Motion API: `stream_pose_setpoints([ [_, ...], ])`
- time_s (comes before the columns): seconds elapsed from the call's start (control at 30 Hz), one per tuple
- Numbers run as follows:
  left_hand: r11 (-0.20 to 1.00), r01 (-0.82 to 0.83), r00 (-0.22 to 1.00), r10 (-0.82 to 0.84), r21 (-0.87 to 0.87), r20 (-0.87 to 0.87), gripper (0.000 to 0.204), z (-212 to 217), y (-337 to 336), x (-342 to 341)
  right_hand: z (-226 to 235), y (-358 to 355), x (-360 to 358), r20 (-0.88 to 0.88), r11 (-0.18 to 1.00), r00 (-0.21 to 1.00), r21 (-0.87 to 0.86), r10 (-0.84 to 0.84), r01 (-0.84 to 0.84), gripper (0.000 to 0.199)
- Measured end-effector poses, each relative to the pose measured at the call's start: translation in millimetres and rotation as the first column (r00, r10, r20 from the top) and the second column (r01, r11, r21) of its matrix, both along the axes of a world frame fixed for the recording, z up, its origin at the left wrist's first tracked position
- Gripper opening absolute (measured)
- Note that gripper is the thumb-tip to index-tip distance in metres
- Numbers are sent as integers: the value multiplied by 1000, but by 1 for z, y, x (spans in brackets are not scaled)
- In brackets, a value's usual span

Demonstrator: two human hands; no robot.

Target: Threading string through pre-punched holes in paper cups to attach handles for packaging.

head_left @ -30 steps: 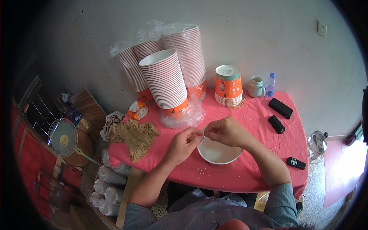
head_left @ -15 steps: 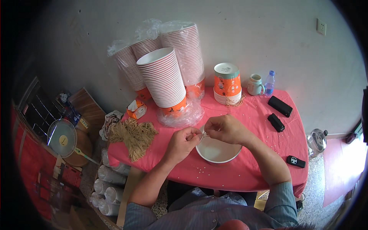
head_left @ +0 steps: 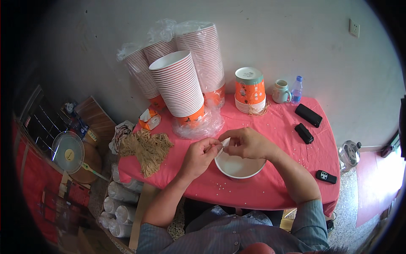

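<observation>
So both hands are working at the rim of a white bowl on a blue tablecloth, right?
Not quite: the head view shows the tablecloth is pink-red, not blue. The left hand and right hand do meet at the rim of the white bowl.

Cloth (head_left: 270, 190): pink-red, speckled with tiny white bits. Bowl (head_left: 239, 166): plain white inside. Cup stacks (head_left: 179, 86): white with thin red rings, orange at the base. Short stack (head_left: 250, 90): orange, pale green top. Twine (head_left: 146, 149): tan. Mug (head_left: 281, 91): pale green. Bottle (head_left: 297, 89): clear, blue cap. Remotes (head_left: 308, 115): black. Fan (head_left: 67, 152): white. Sleeves (head_left: 314, 220): grey-blue.
</observation>
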State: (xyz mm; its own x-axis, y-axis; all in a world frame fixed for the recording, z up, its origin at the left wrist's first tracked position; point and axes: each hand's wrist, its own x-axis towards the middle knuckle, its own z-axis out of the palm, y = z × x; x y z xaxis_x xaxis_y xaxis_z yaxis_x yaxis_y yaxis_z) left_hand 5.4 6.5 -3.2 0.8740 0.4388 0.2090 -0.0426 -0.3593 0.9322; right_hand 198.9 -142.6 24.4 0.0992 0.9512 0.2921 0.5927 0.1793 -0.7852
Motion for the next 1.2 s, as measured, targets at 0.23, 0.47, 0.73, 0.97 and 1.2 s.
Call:
stream_pose_setpoints([
  [0.23, 999, -16, 1000, 17, -35, 18, 15, 3, -2, -1, 2, -1, 5, -153, 984, 988, -174, 19, -45, 37],
  [0.47, 999, -10, 998, 12, -43, 67, 14, 3, -4, -1, 6, 0, -2, -176, 974, 984, -221, 11, -50, 31],
  [0.73, 998, -40, 996, 44, -49, 77, 15, 3, -4, -2, 2, 3, -5, -216, 971, 975, -240, -53, 0, 21],
  [0.97, 992, -101, 991, 108, -79, 84, 14, 5, -2, -4, 2, 2, -5, -84, 980, 995, -196, -52, 34, 19],
  [1.2, 991, -126, 986, 131, -45, 108, 15, 5, -4, -4, -4, 1, 0, 194, 992, 977, -75, -89, 105, 22],
])
